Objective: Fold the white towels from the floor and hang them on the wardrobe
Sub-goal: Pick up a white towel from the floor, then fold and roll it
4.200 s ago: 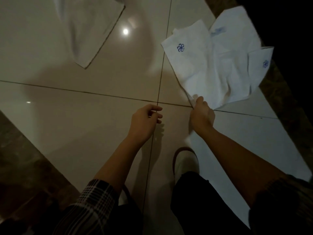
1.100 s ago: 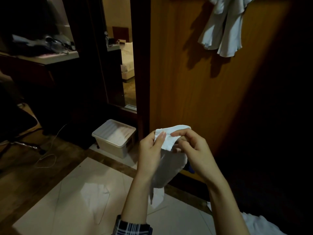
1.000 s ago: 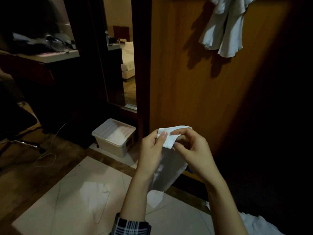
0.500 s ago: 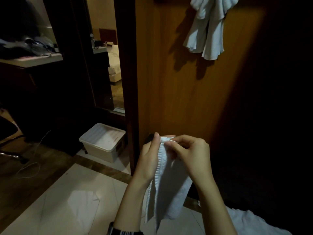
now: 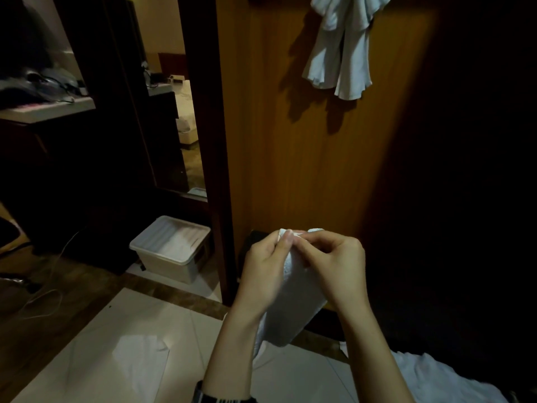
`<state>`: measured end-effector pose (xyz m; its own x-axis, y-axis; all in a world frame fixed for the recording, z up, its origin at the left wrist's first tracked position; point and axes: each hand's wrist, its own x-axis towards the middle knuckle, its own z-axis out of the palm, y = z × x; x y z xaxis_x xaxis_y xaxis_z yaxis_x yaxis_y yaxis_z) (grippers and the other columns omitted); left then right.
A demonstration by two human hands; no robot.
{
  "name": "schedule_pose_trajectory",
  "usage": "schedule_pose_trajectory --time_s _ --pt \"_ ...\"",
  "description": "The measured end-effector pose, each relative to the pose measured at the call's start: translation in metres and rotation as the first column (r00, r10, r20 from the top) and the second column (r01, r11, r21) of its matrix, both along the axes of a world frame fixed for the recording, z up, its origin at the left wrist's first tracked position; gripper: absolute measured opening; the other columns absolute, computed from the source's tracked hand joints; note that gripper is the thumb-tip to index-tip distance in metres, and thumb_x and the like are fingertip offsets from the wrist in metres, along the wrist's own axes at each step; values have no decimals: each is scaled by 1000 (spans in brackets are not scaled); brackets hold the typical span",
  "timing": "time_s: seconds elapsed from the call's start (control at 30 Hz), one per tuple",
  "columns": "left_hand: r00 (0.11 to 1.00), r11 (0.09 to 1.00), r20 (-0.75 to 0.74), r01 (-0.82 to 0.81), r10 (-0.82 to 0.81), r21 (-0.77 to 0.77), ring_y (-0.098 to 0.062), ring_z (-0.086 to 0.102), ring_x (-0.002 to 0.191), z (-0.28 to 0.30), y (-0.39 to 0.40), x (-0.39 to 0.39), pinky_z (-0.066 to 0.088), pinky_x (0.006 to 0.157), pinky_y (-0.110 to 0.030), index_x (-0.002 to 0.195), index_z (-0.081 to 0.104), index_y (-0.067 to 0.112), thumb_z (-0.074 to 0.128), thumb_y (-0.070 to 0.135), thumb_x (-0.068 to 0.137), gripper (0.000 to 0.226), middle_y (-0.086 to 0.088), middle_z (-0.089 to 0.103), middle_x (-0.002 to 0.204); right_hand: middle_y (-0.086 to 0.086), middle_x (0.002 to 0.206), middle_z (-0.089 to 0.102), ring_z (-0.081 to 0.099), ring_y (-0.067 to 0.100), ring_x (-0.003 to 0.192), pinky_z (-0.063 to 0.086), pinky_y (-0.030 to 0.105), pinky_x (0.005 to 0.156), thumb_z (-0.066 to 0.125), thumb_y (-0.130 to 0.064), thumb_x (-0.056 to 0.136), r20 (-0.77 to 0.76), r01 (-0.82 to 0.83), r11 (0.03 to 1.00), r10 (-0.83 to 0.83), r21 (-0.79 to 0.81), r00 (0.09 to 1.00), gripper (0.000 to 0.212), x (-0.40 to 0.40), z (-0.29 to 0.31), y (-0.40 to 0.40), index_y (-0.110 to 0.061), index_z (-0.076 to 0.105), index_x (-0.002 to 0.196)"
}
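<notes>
I hold a small white towel (image 5: 290, 309) up in front of the wooden wardrobe door (image 5: 305, 155). My left hand (image 5: 261, 271) and my right hand (image 5: 337, 266) both pinch its top edge close together, and the cloth hangs doubled between my wrists. White towels (image 5: 340, 50) hang bunched near the top of the wardrobe door. Another white towel (image 5: 142, 359) lies flat on the tiled floor at lower left, and one more white towel (image 5: 436, 379) lies crumpled at lower right.
A white lidded plastic box (image 5: 171, 248) stands on the floor left of the wardrobe. A mirror (image 5: 165, 106) and a dark desk (image 5: 43, 112) with clutter fill the left. A thin cable (image 5: 46, 298) trails over the dark floor strip. The right side is dark.
Since picking the towel off the floor I stood facing the wardrobe. In the last second my hands brought the top corners together and the towel now hangs doubled and narrower.
</notes>
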<state>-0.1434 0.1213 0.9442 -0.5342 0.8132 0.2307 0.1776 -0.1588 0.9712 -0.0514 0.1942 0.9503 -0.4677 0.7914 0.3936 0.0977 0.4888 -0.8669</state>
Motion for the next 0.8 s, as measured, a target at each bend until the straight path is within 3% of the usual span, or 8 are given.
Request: schedule_pose_trajectory --time_s 0.1,0.17,0.27,0.37,0.47,0.53,0.7,0.8 --pt "998 998 43 43 -45 44 -14 67 94 4 -6 -2 51 81 -23 97 71 18 40 22 100 31 -2 73 94 -13 75 71 66 3 77 54 27 67 71 -37 79 62 -91 994 87 65 994 12 9 8 4 -26 76 80" --pt "997 996 20 72 -73 52 -14 68 88 5 -12 -7 51 76 -24 91 70 19 40 23 100 32 0 73 88 -15 74 65 57 1 80 47 24 66 65 -51 76 168 -123 971 89 206 982 18 16 14 5 -34 71 75" --pt "998 997 23 64 -65 40 -12 65 75 3 -18 -13 52 67 -23 85 65 11 41 33 94 34 0 69 77 -18 106 54 41 -1 107 38 25 87 69 -50 74 267 -146 929 54 339 962 16 20 18 6 -36 65 69" --pt "997 997 46 60 -63 57 -6 58 66 1 -22 -16 46 61 -19 78 57 8 41 37 88 35 5 61 66 -23 127 45 31 -5 125 28 33 103 70 -53 71 359 -257 937 162 237 919 26 29 18 14 -34 58 58" --pt "998 996 46 49 -53 76 1 54 63 -1 -26 -19 43 59 -12 79 55 7 39 38 87 36 10 58 65 -29 122 50 38 -12 119 37 32 100 64 -62 64 424 -361 933 326 2 845 34 40 15 26 -32 59 51" --pt "998 995 33 48 -51 87 4 55 65 -3 -27 -22 43 62 -9 83 57 5 37 36 87 37 12 60 68 -26 116 56 47 -11 112 42 34 98 63 -62 63 457 -350 935 338 -60 823 36 45 10 33 -28 62 53" --pt "997 996 45 59 -62 69 7 56 65 -4 -30 -23 44 62 -7 87 57 3 36 35 88 38 13 61 68 -18 101 66 56 -8 97 47 33 90 75 -49 67 459 -330 942 322 -65 828 25 51 6 38 -27 66 58" --pt "999 998 48 8 -10 57 10 56 65 -6 -30 -24 43 61 -5 87 57 8 35 33 90 34 17 62 67 -14 95 68 62 1 90 52 39 84 79 -39 69 428 -313 949 294 -25 855 19 52 6 36 -31 64 59"
